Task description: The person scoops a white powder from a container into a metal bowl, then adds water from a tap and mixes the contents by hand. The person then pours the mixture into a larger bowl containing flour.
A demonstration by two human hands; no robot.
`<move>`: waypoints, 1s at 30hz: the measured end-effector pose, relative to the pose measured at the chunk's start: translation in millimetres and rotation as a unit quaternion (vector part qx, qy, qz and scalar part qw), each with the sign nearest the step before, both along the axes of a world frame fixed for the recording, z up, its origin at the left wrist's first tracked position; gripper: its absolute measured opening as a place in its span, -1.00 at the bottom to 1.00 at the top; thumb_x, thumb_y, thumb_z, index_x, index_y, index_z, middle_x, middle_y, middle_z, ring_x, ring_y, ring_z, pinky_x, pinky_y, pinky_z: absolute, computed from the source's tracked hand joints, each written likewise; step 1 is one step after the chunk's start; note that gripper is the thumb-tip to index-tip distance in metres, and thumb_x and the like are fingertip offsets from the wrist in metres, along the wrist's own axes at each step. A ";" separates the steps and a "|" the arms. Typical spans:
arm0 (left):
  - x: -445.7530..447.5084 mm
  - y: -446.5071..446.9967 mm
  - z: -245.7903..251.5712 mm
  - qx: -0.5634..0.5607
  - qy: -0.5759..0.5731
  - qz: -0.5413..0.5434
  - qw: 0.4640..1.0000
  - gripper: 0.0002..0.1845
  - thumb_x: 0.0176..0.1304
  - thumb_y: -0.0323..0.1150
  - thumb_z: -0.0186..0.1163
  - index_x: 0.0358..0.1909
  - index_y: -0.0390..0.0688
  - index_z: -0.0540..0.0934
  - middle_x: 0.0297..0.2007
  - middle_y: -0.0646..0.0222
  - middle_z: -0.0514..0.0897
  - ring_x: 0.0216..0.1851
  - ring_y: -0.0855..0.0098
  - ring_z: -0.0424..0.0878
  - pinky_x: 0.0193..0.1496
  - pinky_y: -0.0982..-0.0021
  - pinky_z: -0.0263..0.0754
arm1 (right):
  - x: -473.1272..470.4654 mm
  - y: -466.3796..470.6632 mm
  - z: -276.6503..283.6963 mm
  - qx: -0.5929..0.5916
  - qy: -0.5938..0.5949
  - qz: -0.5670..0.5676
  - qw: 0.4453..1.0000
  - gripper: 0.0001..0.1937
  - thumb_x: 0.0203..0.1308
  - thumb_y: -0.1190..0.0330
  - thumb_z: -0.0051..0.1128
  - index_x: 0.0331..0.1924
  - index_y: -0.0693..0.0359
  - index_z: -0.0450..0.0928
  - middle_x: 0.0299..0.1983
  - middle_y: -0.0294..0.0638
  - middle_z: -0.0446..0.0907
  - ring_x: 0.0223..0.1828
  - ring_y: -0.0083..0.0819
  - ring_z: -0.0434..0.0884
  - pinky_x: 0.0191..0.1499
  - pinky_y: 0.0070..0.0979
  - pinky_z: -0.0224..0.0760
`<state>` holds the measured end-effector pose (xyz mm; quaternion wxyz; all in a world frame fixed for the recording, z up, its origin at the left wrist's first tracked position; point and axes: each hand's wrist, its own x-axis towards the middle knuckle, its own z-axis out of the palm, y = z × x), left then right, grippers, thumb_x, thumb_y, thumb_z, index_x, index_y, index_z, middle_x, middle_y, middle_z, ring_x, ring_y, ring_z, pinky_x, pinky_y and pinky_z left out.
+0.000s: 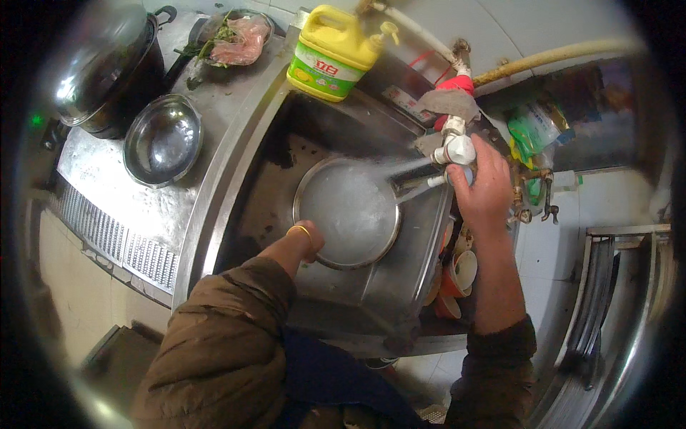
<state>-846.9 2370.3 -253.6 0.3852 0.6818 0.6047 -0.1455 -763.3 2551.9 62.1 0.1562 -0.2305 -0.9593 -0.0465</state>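
Observation:
A round metal basin (348, 214) of cloudy water stands in the stainless-steel sink (343, 295). My left hand (311, 241), with a yellow band at the wrist, is closed at the basin's near-left rim; its fingertips are hidden. A small green bit shows beneath it, too little to identify. From the white tap (460, 150), a stream of water (404, 167) runs into the basin. My right hand (485, 185) grips the tap at its handle, thumb on the near side and fingers around the far side. A second white spout (437, 181) sits just below.
A yellow dish-soap jug (335, 53) with a pump stands on the sink's back edge. Left are an empty metal bowl (163, 142), a large lidded pot (107, 64) and a bowl with greens and a pink plastic bag (244, 40). Orange-and-white cups (461, 273) lie right of the sink.

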 end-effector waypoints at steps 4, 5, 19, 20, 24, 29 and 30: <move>-3.4 -1.5 2.0 -0.004 -0.012 0.008 1.000 -0.63 0.03 -0.03 0.31 -0.21 -0.04 0.75 -0.24 0.30 0.75 -0.15 0.25 0.72 -0.06 0.29 0.59 | -14.6 -0.6 6.7 0.033 -0.066 -0.011 0.997 -0.45 0.08 0.32 0.27 0.21 0.20 0.43 0.06 -0.01 0.52 -0.01 -0.01 0.52 0.04 -0.17 0.41; -3.8 -1.7 1.5 0.001 -0.012 0.000 1.000 -0.63 0.04 -0.02 0.31 -0.21 -0.03 0.75 -0.25 0.31 0.76 -0.15 0.25 0.72 -0.06 0.29 0.59 | -16.8 -0.4 7.6 0.057 -0.045 0.041 0.996 -0.47 0.08 0.36 0.25 0.20 0.20 0.44 0.04 -0.02 0.53 -0.03 -0.02 0.53 0.03 -0.16 0.41; -0.8 -0.1 6.8 -0.013 -0.007 0.034 0.999 -0.61 0.01 0.03 0.42 -0.20 0.02 0.77 -0.20 0.39 0.76 -0.08 0.32 0.69 0.02 0.31 0.57 | -21.2 11.9 20.6 0.005 -0.155 0.095 0.983 -0.51 0.08 0.40 0.21 0.14 0.29 0.41 -0.05 0.09 0.56 -0.01 0.07 0.53 0.04 -0.18 0.39; -1.1 -0.6 7.7 -0.008 -0.006 0.031 0.999 -0.61 0.00 0.03 0.42 -0.20 0.02 0.77 -0.20 0.39 0.76 -0.08 0.32 0.69 0.02 0.31 0.57 | -20.4 13.0 19.3 -0.010 -0.135 0.096 0.986 -0.51 0.08 0.36 0.23 0.13 0.30 0.42 -0.05 0.10 0.57 -0.01 0.07 0.54 0.03 -0.17 0.40; -1.2 -1.7 6.0 -0.012 -0.010 0.032 0.999 -0.60 0.01 0.04 0.41 -0.20 0.01 0.77 -0.20 0.39 0.76 -0.09 0.31 0.69 0.03 0.30 0.56 | -13.2 14.5 13.2 -0.006 -0.067 0.054 0.996 -0.50 0.06 0.21 0.29 0.06 0.28 0.47 -0.13 0.06 0.61 -0.08 0.03 0.57 -0.07 -0.15 0.43; -0.9 0.3 2.4 -0.007 -0.012 0.030 0.999 -0.59 0.00 0.05 0.40 -0.20 0.01 0.76 -0.18 0.37 0.75 -0.07 0.29 0.69 0.04 0.30 0.56 | -3.2 16.5 5.4 -0.004 -0.289 -0.150 0.945 -0.58 0.09 0.17 0.26 -0.03 0.26 0.54 -0.21 -0.02 0.63 -0.11 -0.04 0.60 -0.11 -0.16 0.45; -0.8 0.2 2.6 -0.001 -0.013 0.026 1.000 -0.59 0.00 0.05 0.40 -0.20 0.01 0.76 -0.18 0.37 0.75 -0.07 0.29 0.69 0.04 0.30 0.56 | -1.4 16.1 2.0 0.004 -0.271 -0.118 0.955 -0.61 0.10 0.19 0.24 -0.05 0.25 0.55 -0.19 -0.03 0.62 -0.10 -0.05 0.59 -0.09 -0.18 0.45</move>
